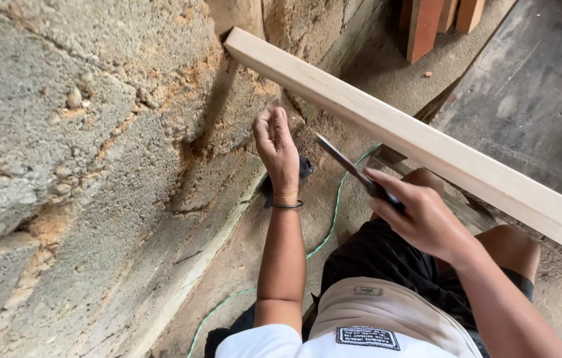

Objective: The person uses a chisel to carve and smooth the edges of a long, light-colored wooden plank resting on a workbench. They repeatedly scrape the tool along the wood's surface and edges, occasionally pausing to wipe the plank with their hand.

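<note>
While the left hand point(276, 149) curls empty, right fingers point(394, 192) pinch a blade point(342, 161) below the plank point(414, 139).

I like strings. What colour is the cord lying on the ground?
Green. The cord shows best in the head view, running past the left hand.

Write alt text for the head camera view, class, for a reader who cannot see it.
A person's right hand grips a flat grey metal blade under a long pale wooden plank leaning on a rough concrete wall. The left hand is raised, loosely closed, a thin green cord beneath.
</note>
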